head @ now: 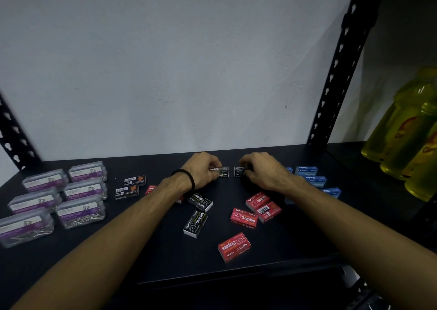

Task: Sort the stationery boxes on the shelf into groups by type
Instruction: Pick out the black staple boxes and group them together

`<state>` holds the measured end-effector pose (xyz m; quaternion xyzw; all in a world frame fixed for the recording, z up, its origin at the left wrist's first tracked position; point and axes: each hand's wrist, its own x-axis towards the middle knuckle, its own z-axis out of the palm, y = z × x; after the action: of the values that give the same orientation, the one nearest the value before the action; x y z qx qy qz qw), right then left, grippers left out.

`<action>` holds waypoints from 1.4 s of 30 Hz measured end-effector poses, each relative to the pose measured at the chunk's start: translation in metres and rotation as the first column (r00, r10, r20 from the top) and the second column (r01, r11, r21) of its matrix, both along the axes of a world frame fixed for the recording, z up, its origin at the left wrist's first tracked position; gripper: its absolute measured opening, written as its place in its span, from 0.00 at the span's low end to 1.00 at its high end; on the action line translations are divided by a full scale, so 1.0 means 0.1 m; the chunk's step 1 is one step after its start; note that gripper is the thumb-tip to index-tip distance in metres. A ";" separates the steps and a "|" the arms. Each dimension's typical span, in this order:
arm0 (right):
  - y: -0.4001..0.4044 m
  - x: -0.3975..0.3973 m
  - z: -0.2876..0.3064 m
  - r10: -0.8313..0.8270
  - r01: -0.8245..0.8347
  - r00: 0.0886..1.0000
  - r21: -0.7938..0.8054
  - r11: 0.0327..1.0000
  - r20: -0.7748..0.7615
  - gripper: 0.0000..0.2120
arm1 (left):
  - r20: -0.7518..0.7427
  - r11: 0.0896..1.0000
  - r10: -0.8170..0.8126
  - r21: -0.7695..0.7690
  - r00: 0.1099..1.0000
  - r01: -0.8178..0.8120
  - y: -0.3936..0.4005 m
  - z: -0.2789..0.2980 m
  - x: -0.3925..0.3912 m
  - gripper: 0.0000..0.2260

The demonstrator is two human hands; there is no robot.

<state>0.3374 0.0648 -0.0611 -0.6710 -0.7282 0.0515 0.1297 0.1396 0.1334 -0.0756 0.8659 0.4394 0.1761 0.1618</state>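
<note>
My left hand (203,169) grips a black staples box (223,173) near the back of the dark shelf (272,257). Just to its right, my right hand (261,171) grips a second black staples box (239,172). More black staples boxes lie at the centre (200,202), (195,223) and to the left (135,180), (126,191). Red staples boxes are scattered at front right (234,247), (244,218), (263,204). Blue staples boxes (311,177) sit in a group at the right. Several clear paper clip boxes (81,211) stand grouped at the left.
Black slotted shelf uprights rise at the right (340,56) and the left (14,139). Yellow plastic bottles (411,139) stand on the neighbouring shelf to the right. A pale wall (177,61) closes the back. A small red box (150,189) peeks out beside my left forearm.
</note>
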 end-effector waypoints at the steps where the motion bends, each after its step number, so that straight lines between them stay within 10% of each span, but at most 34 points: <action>1: -0.01 0.00 0.00 -0.006 0.005 1.000 0.024 1.000 0.014 0.18 | 0.000 1.000 0.003 0.003 1.000 -0.003 0.00 0.00 0.00 0.11; 24: -0.60 -0.75 0.02 0.155 -0.144 0.984 0.128 0.981 -0.086 0.06 | 0.190 0.998 0.030 0.051 0.981 -0.041 -0.73 0.18 -0.74 0.07; 42: -0.56 -0.98 -0.15 0.090 -0.099 0.970 -0.028 0.995 -0.224 0.14 | 0.041 0.993 0.084 -0.081 0.996 -0.081 -1.05 -0.12 -0.87 0.18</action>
<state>0.2393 0.0089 -0.0763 -0.6279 -0.7392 0.1466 0.1945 0.0531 0.0280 -0.0877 0.8358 0.4777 0.1843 0.1983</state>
